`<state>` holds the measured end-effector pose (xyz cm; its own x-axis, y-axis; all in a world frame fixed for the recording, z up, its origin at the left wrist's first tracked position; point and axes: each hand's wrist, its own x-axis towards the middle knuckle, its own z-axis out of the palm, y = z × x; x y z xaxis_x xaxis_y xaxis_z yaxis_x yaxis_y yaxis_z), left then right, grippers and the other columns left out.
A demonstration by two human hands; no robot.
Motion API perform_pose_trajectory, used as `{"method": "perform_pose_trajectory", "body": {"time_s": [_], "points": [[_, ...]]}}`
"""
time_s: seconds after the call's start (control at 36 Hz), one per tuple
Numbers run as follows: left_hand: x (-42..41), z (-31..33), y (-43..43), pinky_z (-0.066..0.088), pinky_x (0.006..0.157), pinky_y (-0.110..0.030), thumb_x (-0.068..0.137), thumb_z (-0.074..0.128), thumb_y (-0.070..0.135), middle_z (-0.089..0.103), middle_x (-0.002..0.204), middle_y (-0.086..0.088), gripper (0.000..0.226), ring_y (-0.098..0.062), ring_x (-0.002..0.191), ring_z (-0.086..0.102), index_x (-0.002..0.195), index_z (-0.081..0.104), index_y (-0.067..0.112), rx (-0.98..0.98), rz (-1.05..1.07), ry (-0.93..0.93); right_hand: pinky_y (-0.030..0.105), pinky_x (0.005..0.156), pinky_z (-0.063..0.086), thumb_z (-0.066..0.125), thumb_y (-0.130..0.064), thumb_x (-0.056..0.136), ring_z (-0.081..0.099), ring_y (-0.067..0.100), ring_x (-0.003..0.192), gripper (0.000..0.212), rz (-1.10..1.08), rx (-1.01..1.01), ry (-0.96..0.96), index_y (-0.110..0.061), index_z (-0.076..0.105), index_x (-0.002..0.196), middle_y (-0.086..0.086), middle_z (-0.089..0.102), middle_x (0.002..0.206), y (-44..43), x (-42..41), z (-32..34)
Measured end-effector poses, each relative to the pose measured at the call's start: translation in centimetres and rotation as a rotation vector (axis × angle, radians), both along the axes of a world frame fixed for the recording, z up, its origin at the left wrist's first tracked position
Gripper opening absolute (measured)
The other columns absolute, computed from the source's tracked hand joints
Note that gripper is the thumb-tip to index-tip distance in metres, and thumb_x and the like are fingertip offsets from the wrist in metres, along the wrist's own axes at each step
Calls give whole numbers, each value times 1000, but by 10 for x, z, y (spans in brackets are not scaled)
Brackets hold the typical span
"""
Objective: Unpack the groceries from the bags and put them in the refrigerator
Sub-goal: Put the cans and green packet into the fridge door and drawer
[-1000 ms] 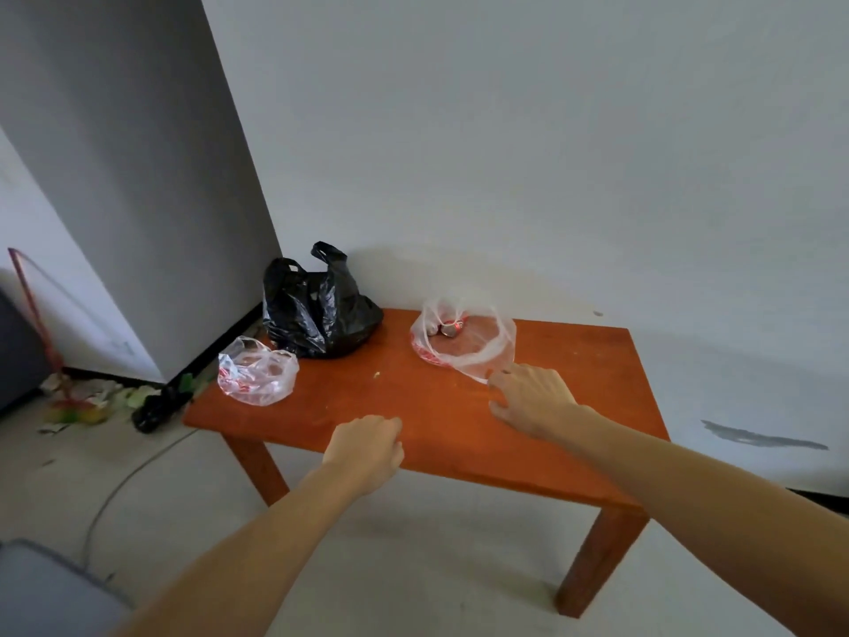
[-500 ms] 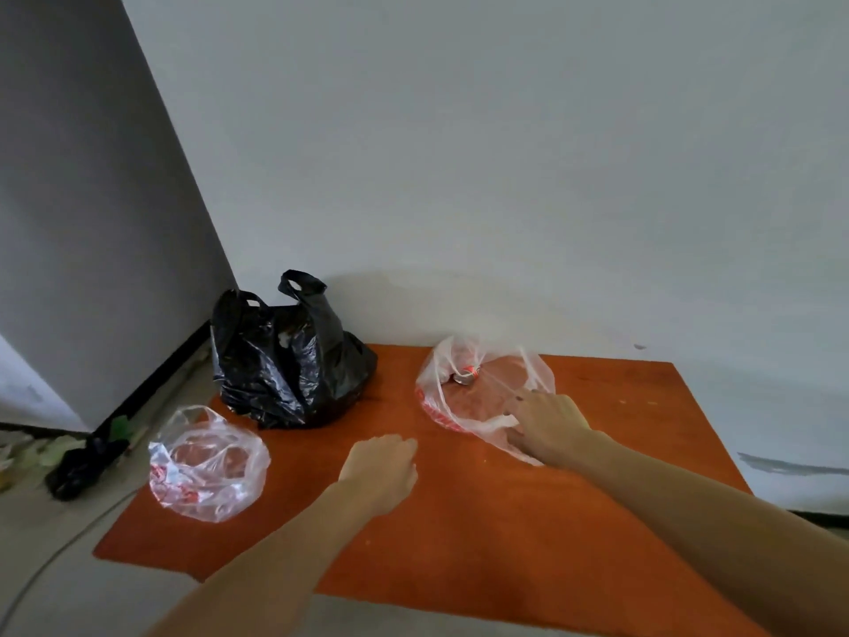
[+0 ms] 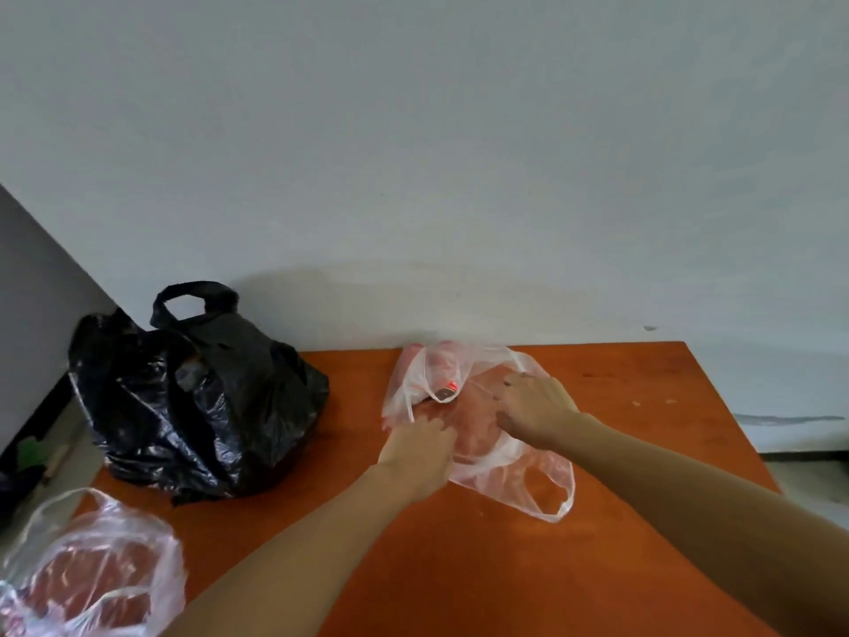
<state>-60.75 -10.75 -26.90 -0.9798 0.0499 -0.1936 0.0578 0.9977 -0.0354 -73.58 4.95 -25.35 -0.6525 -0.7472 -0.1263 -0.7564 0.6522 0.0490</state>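
While both hands sit on the clear bag [image 3: 528, 480] at the middle of the table [image 3: 459, 567], toward its back edge, I log this step as opening the mouth.

- Left hand [image 3: 416, 448]: fingers curled into the film at the bag's side nearer the table's front, pinching it.
- Right hand [image 3: 535, 409]: fingers bent over the rim toward the table's back, gripping plastic.
- My read: the two pull apart to spread the opening so the goods can come out.
- Inside is a small round item [image 3: 446, 394] with a red spot. The film blurs it and I cannot name it.
- The reddish tint under the film may be goods or just tabletop.
- Left fingertips are hidden behind the knuckles.
- Black bag [image 3: 197, 406] at the table's back left corner, opaque, contents unseen.
- Second clear bag [image 3: 92, 572] at the table's front left corner, cut by the frame.
- Refrigerator not in view.
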Motion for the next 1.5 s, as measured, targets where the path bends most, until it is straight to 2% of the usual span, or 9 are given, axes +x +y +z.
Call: {"method": "perform_pose_trajectory", "body": {"time_s": [0.14, 0.31, 0.58, 0.75, 0.89, 1.06, 1.19, 1.33, 1.5], "points": [[-59, -32, -12, 36, 102, -48, 97, 43, 27, 56, 129, -11, 32, -32, 121, 48, 124, 54, 13, -102, -68, -117, 35, 71, 47, 47, -19, 88, 62, 25, 103, 28, 144, 107, 7, -14, 66, 109, 6, 67, 113, -34, -51, -39], [-94, -68, -59, 32, 101, -59, 89, 52, 30, 50, 129, -12, 46, -36, 118, 47, 133, 46, 18, -191, 129, -206, 39, 88, 45, 48, -21, 92, 56, 31, 111, 28, 281, 214, 24, -16, 61, 116, 9, 61, 117, -76, -98, -65], [-138, -115, -119, 31, 109, -55, 79, 66, 58, 33, 146, -16, 99, -37, 136, 32, 149, 11, 15, 146, 365, -153, 42, 99, 41, 75, -29, 78, 41, 26, 131, 86, 287, 266, -92, -25, 25, 148, 5, 34, 150, -127, -160, -106], [-148, -136, -124, 38, 104, -54, 68, 81, 53, 22, 156, -14, 132, -38, 139, 31, 152, -16, 21, 370, 470, -217, 43, 91, 48, 73, -38, 79, 50, 28, 120, 75, 252, 145, -133, -19, 34, 140, 8, 40, 142, -132, -158, -137], [-145, -135, -124, 45, 98, -51, 63, 82, 32, 5, 160, -4, 131, -37, 144, 18, 152, -14, 30, 392, 381, -172, 40, 90, 48, 73, -39, 77, 48, 28, 123, 73, 185, 109, -232, -18, 37, 137, 8, 46, 136, -117, -149, -138], [-129, -131, -117, 45, 98, -46, 68, 73, 8, 17, 156, -1, 120, -32, 139, 32, 150, -6, 45, 391, 234, -217, 41, 88, 52, 81, -41, 70, 59, 28, 113, 87, 61, 138, -429, -25, 33, 140, 5, 55, 127, -80, -112, -141], [-110, -125, -115, 36, 110, -49, 75, 68, -3, 2, 164, -1, 118, -29, 147, 18, 149, -6, 50, 430, 192, -323, 36, 94, 51, 82, -38, 70, 58, 15, 112, 74, 59, 54, -694, -39, 51, 136, -10, 57, 132, -54, -95, -134], [-104, -123, -111, 33, 111, -48, 71, 75, 14, 7, 163, -2, 116, -29, 143, 25, 151, -3, 43, 436, 169, -402, 34, 70, 54, 72, -26, 87, 67, 13, 75, 10, -401, -170, -947, -17, 75, 90, 3, 74, 87, -52, -103, -133], [-99, -135, -100, 22, 115, -52, 84, 61, 57, 11, 163, 2, 93, -33, 143, 22, 154, 2, 38, 463, 197, -440, 26, 54, 51, 68, -34, 88, 68, 16, 67, 20, -652, -278, -730, -17, 70, 78, -1, 69, 72, -63, -102, -150]]}}
